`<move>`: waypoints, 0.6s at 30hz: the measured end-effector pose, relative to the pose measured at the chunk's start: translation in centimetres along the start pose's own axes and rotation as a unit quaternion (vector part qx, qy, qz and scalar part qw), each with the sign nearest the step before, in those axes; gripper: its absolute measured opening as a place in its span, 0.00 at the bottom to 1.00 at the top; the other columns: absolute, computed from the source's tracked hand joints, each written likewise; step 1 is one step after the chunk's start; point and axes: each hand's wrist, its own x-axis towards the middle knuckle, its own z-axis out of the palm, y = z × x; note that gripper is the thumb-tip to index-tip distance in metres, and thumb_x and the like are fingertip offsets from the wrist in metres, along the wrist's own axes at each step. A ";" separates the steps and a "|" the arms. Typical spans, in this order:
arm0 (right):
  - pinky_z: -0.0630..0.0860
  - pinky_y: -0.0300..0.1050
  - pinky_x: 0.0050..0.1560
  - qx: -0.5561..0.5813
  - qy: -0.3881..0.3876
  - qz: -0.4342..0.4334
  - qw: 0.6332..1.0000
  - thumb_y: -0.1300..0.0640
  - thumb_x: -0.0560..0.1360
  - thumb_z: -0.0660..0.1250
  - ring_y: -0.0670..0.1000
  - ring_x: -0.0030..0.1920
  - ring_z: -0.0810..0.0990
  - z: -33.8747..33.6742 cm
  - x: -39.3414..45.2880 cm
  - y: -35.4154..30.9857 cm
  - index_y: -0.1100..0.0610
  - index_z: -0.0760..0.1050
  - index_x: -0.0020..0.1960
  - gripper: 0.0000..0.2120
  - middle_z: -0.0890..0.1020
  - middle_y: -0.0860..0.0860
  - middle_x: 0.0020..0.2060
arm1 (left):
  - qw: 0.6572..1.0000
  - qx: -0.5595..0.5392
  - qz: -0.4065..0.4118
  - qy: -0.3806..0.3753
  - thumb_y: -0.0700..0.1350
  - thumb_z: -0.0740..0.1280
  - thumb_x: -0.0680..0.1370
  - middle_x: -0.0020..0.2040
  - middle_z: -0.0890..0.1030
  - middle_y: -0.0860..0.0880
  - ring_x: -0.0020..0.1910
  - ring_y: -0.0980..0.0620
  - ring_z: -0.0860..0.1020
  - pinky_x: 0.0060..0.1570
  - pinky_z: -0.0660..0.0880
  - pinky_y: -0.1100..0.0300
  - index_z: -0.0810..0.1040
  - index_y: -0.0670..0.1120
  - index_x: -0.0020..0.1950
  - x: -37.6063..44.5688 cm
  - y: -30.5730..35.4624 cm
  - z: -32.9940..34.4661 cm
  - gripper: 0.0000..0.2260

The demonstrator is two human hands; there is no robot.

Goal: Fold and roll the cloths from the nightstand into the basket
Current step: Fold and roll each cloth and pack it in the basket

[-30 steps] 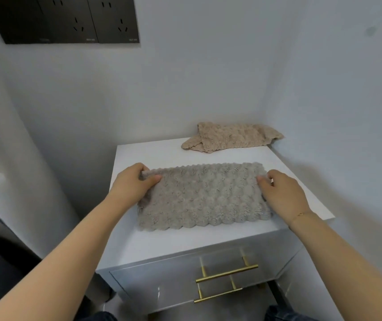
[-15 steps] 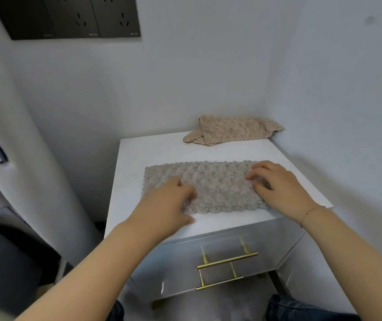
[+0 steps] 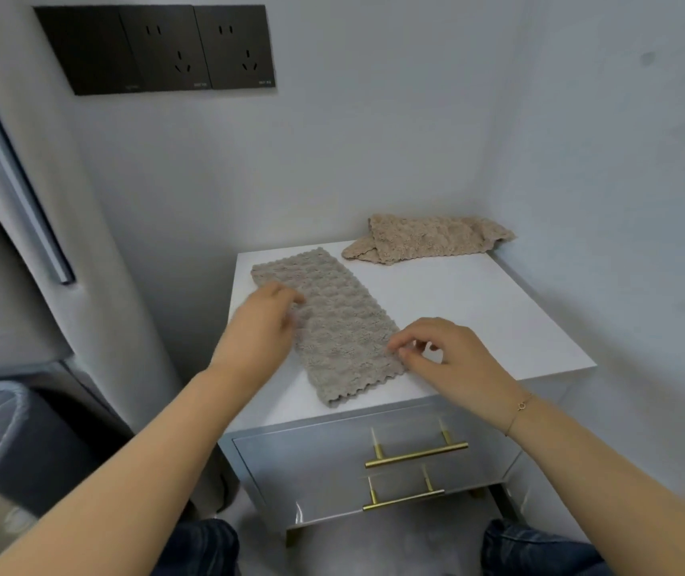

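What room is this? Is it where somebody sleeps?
Probably a bedroom. A white nightstand with gold drawer handles sits in a corner, wall sockets above it, and what looks like a padded bed edge beside it.

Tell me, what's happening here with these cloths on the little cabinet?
A person is tidying cloths on a white nightstand. A grey cloth, folded into a long strip, lies flat at an angle across the top. The left hand rests on its left edge, and the right hand has its fingertips at the strip's right edge near the front. It has not been rolled yet. A beige cloth sits crumpled in the back corner, untouched. No basket can be clearly made out.
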 end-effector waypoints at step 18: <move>0.68 0.36 0.53 -0.189 -0.062 -0.133 0.971 0.52 0.72 0.71 0.42 0.52 0.68 2.5 -2.8 0.6 0.51 0.74 0.63 0.20 0.73 0.44 0.54 | 0.985 -0.079 0.145 -0.048 0.44 0.73 0.71 0.51 0.78 0.56 0.51 0.55 0.76 0.51 0.72 0.60 0.78 0.48 0.46 -8.9 -0.7 0.9 0.07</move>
